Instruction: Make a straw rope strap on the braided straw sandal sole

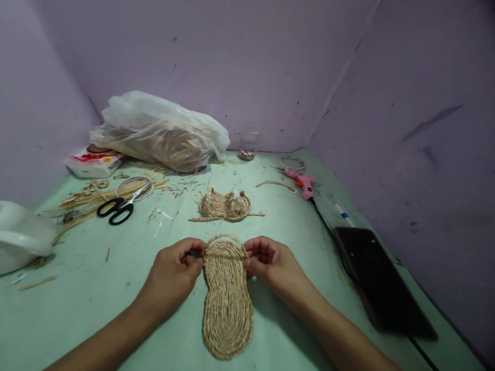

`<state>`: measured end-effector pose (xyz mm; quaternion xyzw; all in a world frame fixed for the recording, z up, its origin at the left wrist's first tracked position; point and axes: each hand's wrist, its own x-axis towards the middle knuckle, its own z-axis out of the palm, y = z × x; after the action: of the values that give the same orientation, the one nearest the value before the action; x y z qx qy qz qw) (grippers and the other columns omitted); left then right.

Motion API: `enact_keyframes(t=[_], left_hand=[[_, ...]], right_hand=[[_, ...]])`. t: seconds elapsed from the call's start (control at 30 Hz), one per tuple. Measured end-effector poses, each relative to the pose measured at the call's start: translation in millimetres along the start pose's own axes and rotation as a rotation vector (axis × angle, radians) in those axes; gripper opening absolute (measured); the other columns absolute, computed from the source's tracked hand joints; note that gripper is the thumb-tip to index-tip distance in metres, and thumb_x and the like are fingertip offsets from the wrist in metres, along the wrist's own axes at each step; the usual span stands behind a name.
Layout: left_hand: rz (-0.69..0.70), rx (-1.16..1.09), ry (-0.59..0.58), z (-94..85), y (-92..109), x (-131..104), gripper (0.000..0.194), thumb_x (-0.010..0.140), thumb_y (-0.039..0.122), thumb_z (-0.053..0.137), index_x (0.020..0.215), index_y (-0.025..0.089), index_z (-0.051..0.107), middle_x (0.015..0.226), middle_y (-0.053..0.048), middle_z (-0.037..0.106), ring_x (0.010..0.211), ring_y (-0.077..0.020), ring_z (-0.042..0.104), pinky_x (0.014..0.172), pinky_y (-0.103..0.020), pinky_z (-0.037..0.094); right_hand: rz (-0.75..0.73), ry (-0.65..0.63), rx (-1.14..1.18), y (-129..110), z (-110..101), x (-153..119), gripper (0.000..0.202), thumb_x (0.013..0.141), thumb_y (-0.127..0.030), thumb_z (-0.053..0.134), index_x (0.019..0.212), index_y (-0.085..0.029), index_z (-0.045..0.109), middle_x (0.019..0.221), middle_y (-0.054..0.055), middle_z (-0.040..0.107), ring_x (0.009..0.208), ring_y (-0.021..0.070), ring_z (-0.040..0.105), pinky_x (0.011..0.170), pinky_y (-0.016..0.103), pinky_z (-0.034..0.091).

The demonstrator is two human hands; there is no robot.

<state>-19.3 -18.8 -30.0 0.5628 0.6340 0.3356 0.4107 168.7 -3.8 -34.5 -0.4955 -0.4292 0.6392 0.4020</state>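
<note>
A sole-shaped piece of coiled straw braid (227,306) lies in front of me, its wider rounded end toward me. Around its far end arches a loose straw cord (226,237), with a small gap behind the coiled edge. My left hand (176,270) pinches the left side of the far end, where cord and edge meet. On the opposite side, my right hand (272,264) pinches the same end between thumb and fingers. Exactly what lies between the fingertips is partly hidden. Just beyond sits a smaller coiled straw piece (225,205) with a whitish beaded cluster on its right part.
Black-handled scissors (122,204) lie left near straw strips (84,202). A white jug (12,239) stands at far left. Behind are a plastic bag (163,128), a small box (95,163) and a bead jar (248,147). To the right lie a pink glue gun (301,183) and dark tablet-like slab (379,281).
</note>
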Motion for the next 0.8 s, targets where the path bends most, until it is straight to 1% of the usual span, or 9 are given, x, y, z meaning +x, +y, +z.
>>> enact_keyframes(t=[0.27,0.4,0.53,0.7,0.8], left_hand=[[0.015,0.012,-0.007,0.3,-3,1,0.019,0.066,0.026,0.052,0.081,0.015,0.059,0.062,0.002,0.053,0.052,-0.0097,0.041,0.051,-0.022,0.035],[0.018,0.013,-0.012,-0.3,-5,1,0.020,0.066,0.029,0.054,0.081,0.015,0.059,0.058,0.003,0.050,0.050,-0.0091,0.039,0.049,-0.022,0.034],[0.013,0.016,0.007,-0.4,-2,0,0.022,0.065,0.030,0.055,0.080,0.014,0.060,0.053,0.004,0.048,0.048,-0.0091,0.038,0.048,-0.021,0.033],[-0.003,-0.007,0.031,1.0,6,0,0.022,0.061,0.031,0.058,0.075,0.014,0.062,0.057,0.002,0.055,0.050,-0.0100,0.043,0.049,-0.021,0.037],[-0.013,0.007,0.030,1.6,7,0,0.018,0.062,0.029,0.058,0.072,0.015,0.062,0.057,0.002,0.056,0.051,-0.0108,0.045,0.049,-0.022,0.037]], right_hand=[[-0.004,0.007,0.016,0,1,0,0.021,0.052,-0.006,0.061,0.072,-0.013,0.057,0.058,-0.002,0.058,0.051,0.0085,0.051,0.052,0.023,0.042],[-0.008,0.003,0.016,0,1,0,0.021,0.052,-0.007,0.061,0.071,-0.013,0.057,0.058,-0.002,0.058,0.052,0.0092,0.052,0.053,0.024,0.043],[-0.003,0.001,0.016,-1,2,0,0.021,0.052,-0.007,0.060,0.071,-0.014,0.056,0.058,-0.002,0.058,0.051,0.0091,0.052,0.052,0.024,0.043],[0.011,0.020,0.004,-1,2,0,0.021,0.051,-0.008,0.061,0.071,-0.014,0.056,0.057,-0.002,0.057,0.050,0.0086,0.051,0.052,0.023,0.043],[-0.003,0.031,-0.082,-1,1,-1,0.018,0.054,-0.010,0.061,0.071,-0.015,0.057,0.059,-0.002,0.057,0.051,0.0089,0.050,0.051,0.023,0.041]])
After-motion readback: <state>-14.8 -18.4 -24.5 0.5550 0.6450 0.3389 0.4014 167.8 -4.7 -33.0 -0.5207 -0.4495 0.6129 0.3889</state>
